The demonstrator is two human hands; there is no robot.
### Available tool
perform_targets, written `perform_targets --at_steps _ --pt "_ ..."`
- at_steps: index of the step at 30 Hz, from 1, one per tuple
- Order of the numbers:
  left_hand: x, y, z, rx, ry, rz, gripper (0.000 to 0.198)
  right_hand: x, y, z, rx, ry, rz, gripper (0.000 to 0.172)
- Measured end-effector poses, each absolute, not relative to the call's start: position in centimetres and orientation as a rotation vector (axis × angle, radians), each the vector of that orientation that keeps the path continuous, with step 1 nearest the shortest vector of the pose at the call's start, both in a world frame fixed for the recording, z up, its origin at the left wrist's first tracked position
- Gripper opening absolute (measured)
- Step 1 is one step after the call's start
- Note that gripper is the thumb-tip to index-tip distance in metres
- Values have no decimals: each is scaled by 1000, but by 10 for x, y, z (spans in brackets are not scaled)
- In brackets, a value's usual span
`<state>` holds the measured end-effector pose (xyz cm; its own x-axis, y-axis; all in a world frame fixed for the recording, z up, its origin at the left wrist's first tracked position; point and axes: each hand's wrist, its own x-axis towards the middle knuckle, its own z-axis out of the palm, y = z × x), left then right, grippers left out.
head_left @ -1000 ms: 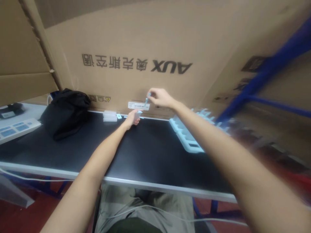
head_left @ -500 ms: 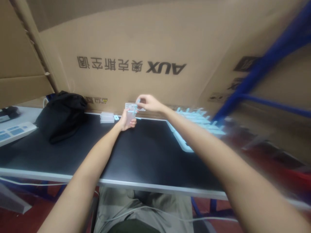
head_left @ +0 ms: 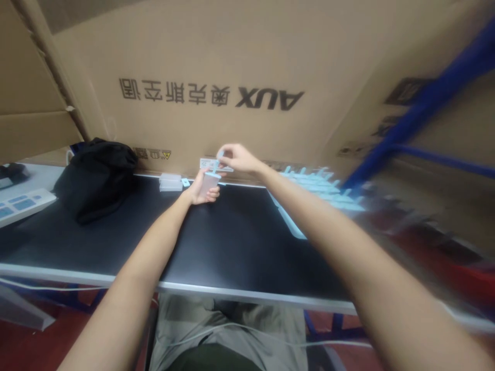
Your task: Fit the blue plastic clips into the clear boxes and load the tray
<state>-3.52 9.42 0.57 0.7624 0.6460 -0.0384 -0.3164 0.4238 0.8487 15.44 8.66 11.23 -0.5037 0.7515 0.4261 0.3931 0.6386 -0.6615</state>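
Observation:
My left hand (head_left: 201, 189) is closed around a translucent ice pop mould (head_left: 210, 185) above the back of the black table. A light-blue stick with a flat cap (head_left: 213, 174) is at the mould's open end; the cap lies across its top, but I cannot tell if it is seated. My right hand (head_left: 238, 157) pinches the upper end of this stick between thumb and fingers. Left of my hands, clear mould pieces (head_left: 170, 183) lie on the table beside a small light-blue piece (head_left: 186, 182).
A light-blue rack (head_left: 292, 226) with several upright sticks stands right, partly behind my right forearm. A black cloth bag (head_left: 96, 180) and a white printed box (head_left: 27, 206) lie left. Large cardboard (head_left: 216, 46) rises behind the table (head_left: 240, 252); a blue metal frame (head_left: 410, 118) stands right.
The blue stick, slanted along the mould before, now stands above it with its cap across the mould's top. My right hand has shifted only slightly, and the view has tilted a little.

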Motion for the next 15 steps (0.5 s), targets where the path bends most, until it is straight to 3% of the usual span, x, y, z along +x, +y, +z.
perform_targets --at_steps 6,10,12,15 --pt "-37 95 3 1005 389 532 60 144 72 93 -957 -2263 583 14" --pt "-43 94 -2 1075 324 511 41 147 66 107 -984 -2402 805 28" --pt "-45 94 -4 1140 309 491 50 151 65 118 -1006 -2466 897 36" --pt "-45 95 -6 1245 305 429 67 153 63 131 -1061 -2606 721 40"
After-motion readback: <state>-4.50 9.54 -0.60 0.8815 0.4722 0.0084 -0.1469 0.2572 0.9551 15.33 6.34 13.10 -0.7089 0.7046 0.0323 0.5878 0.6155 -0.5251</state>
